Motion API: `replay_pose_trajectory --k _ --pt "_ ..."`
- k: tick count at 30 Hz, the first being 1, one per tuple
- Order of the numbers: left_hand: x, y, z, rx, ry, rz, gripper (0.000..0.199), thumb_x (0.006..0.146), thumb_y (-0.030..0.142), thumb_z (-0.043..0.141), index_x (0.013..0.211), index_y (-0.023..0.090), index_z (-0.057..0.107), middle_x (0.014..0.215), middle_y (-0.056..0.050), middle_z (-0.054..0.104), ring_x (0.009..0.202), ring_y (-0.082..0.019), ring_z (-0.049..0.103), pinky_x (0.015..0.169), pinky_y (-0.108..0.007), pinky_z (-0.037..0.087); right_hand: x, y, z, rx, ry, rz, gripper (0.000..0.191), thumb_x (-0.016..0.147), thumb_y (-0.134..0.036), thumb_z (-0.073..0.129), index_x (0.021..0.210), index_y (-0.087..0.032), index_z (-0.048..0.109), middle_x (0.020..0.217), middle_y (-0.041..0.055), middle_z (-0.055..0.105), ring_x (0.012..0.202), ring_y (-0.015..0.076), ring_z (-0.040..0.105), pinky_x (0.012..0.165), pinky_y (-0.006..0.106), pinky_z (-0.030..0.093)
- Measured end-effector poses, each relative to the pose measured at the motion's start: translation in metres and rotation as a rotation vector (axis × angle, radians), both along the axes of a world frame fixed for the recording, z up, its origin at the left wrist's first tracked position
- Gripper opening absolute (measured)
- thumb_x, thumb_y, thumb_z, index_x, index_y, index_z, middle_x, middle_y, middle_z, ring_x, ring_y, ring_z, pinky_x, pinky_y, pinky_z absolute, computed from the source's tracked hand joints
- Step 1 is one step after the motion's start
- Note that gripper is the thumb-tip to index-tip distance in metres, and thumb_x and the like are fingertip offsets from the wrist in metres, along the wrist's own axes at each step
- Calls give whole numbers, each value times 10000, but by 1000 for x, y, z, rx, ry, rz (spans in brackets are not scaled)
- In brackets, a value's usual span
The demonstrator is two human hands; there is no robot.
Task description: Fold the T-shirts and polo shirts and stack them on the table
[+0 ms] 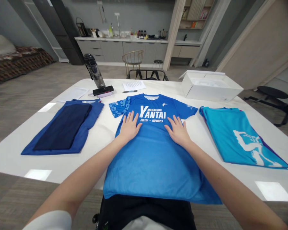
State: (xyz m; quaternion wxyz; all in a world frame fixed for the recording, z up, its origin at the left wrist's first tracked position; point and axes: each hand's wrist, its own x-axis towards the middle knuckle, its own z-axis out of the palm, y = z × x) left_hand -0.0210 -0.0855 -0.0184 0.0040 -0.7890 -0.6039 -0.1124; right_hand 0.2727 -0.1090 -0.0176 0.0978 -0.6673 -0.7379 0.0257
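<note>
A blue T-shirt (151, 150) printed with "Marathon Yantai" lies spread face up, collar at the far side, its hem hanging over the near table edge. My left hand (129, 126) rests flat on its left chest area, fingers spread. Opposite it, my right hand (178, 129) presses flat on the right side of the chest, fingers also apart. To the left is a folded blue garment (84, 140) with a dark navy folded garment (64, 127) on top. A folded turquoise shirt (230, 134) with a white print lies to the right, purple fabric showing beneath it.
On the white table (103, 127), a handheld vacuum (96, 73) stands at the back left near papers (73, 94). A printed sheet (134, 85) and a pen (130, 91) lie at the back middle. An open white box (208, 88) sits back right. Chairs stand beyond the table.
</note>
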Motion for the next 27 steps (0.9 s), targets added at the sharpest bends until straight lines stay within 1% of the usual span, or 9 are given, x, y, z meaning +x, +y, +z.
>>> replay_pose_trajectory --k 2,5,8,10,12,15,23,25,27 --pt "9 42 2 25 1 48 665 1050 482 313 1615 130 320 1703 -166 220 1579 -316 196 1274 -520 158 -4 47 5 -12 37 -116 724 1039 -643 223 1610 -221 363 1708 126 218 1563 393 161 1213 683 153" --pt "8 99 3 -43 -4 161 684 1037 483 331 1611 110 326 1693 -191 234 1573 -363 191 1257 -575 165 1 107 10 -66 84 -288 767 1027 -666 189 1632 -211 316 1719 125 176 1561 425 125 1199 717 118" --pt "-8 139 1 -175 -51 297 758 1019 579 278 1625 124 298 1700 -190 209 1571 -406 164 1234 -633 182 14 148 7 -163 123 -394 810 1000 -712 146 1655 -247 255 1730 106 132 1553 463 94 1167 771 72" --pt "-21 156 -2 -270 -89 385 801 994 658 209 1634 184 289 1711 -150 197 1576 -400 148 1236 -650 160 25 165 1 -243 152 -457 838 971 -755 125 1662 -292 219 1737 81 101 1549 487 63 1136 811 43" --pt "-33 169 -6 -325 -105 436 821 966 713 148 1637 261 286 1724 -88 177 1587 -372 123 1250 -648 111 35 176 -6 -285 155 -483 861 939 -799 120 1664 -340 183 1743 42 67 1553 488 6 1119 832 16" --pt "-45 180 -12 -320 -90 442 827 942 745 106 1640 330 258 1733 -28 141 1596 -337 92 1262 -638 60 50 188 -12 -304 139 -462 900 891 -862 125 1659 -393 150 1744 -15 27 1558 470 -58 1114 839 2" --pt "-58 201 -20 -284 -33 422 822 944 754 125 1643 336 238 1733 -37 132 1597 -329 104 1258 -640 68 79 213 -7 -389 121 -374 895 874 -877 90 1650 -433 142 1737 -53 8 1563 463 -45 1113 848 50" --pt "-58 205 -19 -284 -37 427 816 948 751 134 1641 335 247 1732 -42 140 1595 -333 110 1255 -644 80 82 217 -5 -396 100 -360 896 874 -878 93 1651 -433 131 1737 -51 8 1561 472 -29 1113 848 61" --pt "-53 207 -17 -282 -32 448 804 963 723 163 1639 303 271 1728 -67 159 1590 -349 132 1253 -650 85 79 221 -3 -402 63 -367 906 876 -877 107 1654 -415 140 1739 -25 32 1552 498 7 1100 859 65"
